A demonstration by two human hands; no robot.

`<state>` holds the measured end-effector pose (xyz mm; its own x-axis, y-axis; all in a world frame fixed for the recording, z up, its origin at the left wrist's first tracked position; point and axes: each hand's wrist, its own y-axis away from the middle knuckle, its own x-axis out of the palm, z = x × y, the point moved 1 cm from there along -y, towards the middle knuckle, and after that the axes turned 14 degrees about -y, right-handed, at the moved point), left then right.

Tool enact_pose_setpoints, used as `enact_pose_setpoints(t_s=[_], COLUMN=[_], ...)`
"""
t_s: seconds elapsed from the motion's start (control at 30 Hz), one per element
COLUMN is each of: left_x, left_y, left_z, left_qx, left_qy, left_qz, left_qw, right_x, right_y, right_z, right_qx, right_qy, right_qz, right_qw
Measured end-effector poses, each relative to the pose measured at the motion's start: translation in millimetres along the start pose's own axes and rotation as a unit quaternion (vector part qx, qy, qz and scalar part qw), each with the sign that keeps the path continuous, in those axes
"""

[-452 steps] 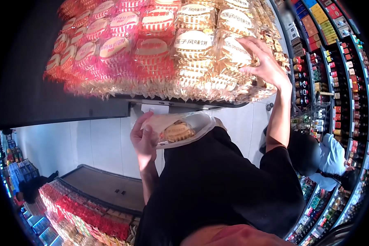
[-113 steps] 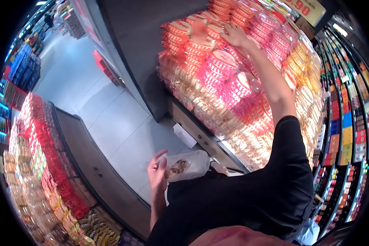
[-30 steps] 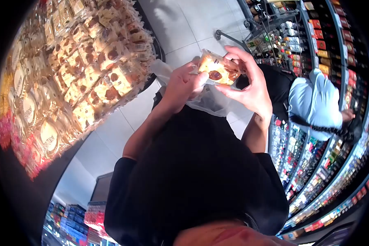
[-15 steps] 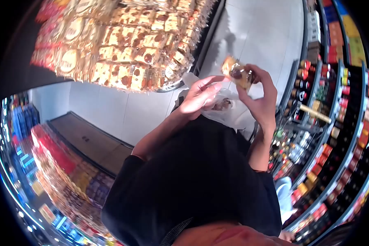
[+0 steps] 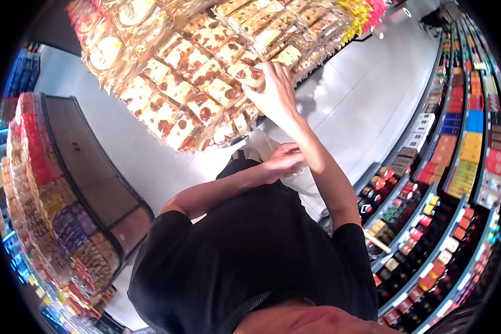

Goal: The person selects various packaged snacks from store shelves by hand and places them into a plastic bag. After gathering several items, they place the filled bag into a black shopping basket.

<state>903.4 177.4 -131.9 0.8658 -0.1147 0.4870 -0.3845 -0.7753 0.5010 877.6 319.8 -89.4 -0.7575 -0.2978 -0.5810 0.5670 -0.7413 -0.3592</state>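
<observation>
One packet [image 5: 245, 76] pinched in right hand [image 5: 275, 96] | left hand [image 5: 283, 161] partly behind right forearm [image 5: 322, 162], grip unclear | bag [image 5: 263, 145] obscured

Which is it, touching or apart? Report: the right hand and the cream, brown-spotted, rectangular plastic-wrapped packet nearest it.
Touching: the head view shows the right hand gripping the packet at its edge.
</observation>
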Motion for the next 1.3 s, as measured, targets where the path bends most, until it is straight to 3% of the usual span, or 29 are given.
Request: enact_pose_setpoints(t_s=[0.2,0.37,0.47,0.6,0.67,0.73,0.8,0.87,0.93,1.0,1.07,1.17,1.3], left_x=[-9,-17,-17,-13,-5,7,19,29,39,46,60,84,101], left_y=[-38,-60,-64,-92,-100,-96,-104,-115,-112,-112,-114,-122,-135], left_z=[-3,-2,-2,0,-10,-38,-53,-58,-77,-90,-107,-125,-135], left_qx=[0.002,0.006,0.107,0.068,0.124,0.089,0.094,0.158,0.176,0.184,0.206,0.215,0.244], left_qy=[-0.008,-0.078,0.016,-0.023,-0.007,0.03,0.049,0.07,0.1,0.114,0.162,0.14,0.116], left_qz=[-0.022,-0.017,-0.021,-0.13,-0.198,-0.235,-0.293,-0.348,-0.369,-0.382,-0.395,-0.422,-0.427], left_qw=[1.0,0.997,0.994,0.989,0.972,0.967,0.95,0.921,0.907,0.898,0.88,0.869,0.863], right_x=[-3,-2,-9,-12,-15,-26,-44,-86,-149,-197,-231,-225,-194], right_y=[-14,-11,-13,-24,-28,-34,-44,-60,-76,-94,-96,-66,-8], right_z=[10,4,-11,-21,-26,-29,-35,-48,-69,-115,-147,-183,-214], right_qx=[0.04,-0.059,-0.078,-0.073,-0.116,-0.177,-0.238,-0.138,0.044,0.023,0.086,0.06,-0.011], right_qy=[-0.024,-0.048,-0.117,-0.161,-0.133,-0.109,-0.139,-0.331,-0.496,-0.511,-0.471,-0.338,-0.137], right_qz=[0.086,0.099,0.131,0.18,0.22,0.245,0.198,0.267,0.345,0.426,0.539,0.653,0.655], right_qw=[0.995,0.992,0.981,0.968,0.96,0.947,0.941,0.895,0.796,0.746,0.693,0.675,0.743])
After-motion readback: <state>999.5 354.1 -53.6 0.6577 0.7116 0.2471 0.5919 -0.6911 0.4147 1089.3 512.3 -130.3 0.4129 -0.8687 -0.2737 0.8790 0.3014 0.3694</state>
